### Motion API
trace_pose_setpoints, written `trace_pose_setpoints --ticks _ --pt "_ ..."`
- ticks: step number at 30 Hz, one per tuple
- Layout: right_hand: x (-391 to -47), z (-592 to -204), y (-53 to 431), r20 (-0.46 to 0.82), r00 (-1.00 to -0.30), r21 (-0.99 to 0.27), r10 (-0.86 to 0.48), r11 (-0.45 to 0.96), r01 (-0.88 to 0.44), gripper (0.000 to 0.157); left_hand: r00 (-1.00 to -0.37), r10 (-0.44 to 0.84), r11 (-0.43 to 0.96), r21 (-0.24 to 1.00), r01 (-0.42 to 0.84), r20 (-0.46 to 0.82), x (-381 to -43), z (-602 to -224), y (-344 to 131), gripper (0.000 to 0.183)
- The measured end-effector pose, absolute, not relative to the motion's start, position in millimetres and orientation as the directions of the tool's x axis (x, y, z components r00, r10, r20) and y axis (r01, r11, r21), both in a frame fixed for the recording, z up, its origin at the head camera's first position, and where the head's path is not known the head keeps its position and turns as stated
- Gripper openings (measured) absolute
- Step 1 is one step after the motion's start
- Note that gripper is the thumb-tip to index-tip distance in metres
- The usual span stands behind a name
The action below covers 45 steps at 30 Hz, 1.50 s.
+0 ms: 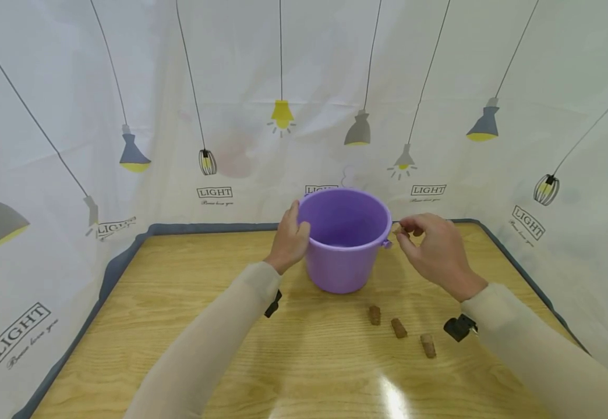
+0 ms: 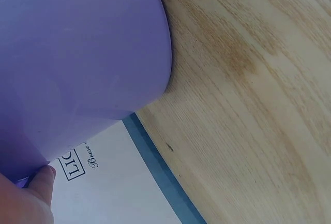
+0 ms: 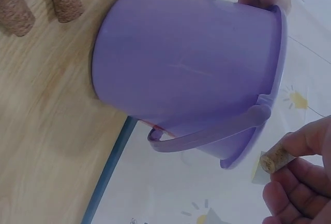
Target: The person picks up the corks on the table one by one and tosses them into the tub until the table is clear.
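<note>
A purple bucket point(image 1: 339, 269) stands upright on the wooden table, its inside visible from above in the head view. My left hand point(image 1: 289, 241) grips its rim on the left side, thumb at the near edge. Between thumb and fingers, my right hand point(image 1: 437, 251) pinches a cork point(image 3: 277, 159) just outside the bucket's right rim. The bucket's handle point(image 3: 207, 140) hangs down along its far side in the right wrist view. In front of the bucket lie three more corks: one dark cork point(image 1: 374, 315), a second point(image 1: 399, 327), and a paler one point(image 1: 427, 345) nearest me.
The wooden table point(image 1: 188, 326) has a blue-grey border point(image 1: 212, 228) along its back and sides. White sheeting point(image 1: 251, 64) printed with hanging lamps rises behind it and on both sides. A small black device point(image 1: 459, 327) is strapped at my right wrist.
</note>
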State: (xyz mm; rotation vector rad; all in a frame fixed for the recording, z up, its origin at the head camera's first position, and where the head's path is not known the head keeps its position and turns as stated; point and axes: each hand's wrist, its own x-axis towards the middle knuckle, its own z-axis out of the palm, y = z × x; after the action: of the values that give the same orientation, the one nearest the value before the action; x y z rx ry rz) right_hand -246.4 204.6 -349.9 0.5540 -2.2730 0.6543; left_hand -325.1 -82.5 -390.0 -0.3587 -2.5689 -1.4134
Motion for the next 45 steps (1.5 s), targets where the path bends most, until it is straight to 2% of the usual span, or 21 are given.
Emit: trace_pose_setpoints --ticks 10,30,45 --pt "-258.6 -343.9 192.3 0.725 -0.654 -0.304 -0.216 0.752 -0.585 0.007 -0.954 0.123 0.514 0.805 0.297 0.273 -325.1 -390.3 -82.8 0.069" --pt "-283.2 -337.9 171.8 0.666 -0.713 -0.33 -0.219 0.771 -0.544 0.007 -0.953 0.124 0.513 0.804 0.3 0.276 -326.2 -391.2 -83.2 0.07" --pt "-295.3 -334.5 162.5 0.501 -0.822 -0.325 -0.271 0.821 -0.47 0.01 -0.954 0.123 0.513 0.805 0.297 0.273 -326.4 -390.7 -82.6 0.069"
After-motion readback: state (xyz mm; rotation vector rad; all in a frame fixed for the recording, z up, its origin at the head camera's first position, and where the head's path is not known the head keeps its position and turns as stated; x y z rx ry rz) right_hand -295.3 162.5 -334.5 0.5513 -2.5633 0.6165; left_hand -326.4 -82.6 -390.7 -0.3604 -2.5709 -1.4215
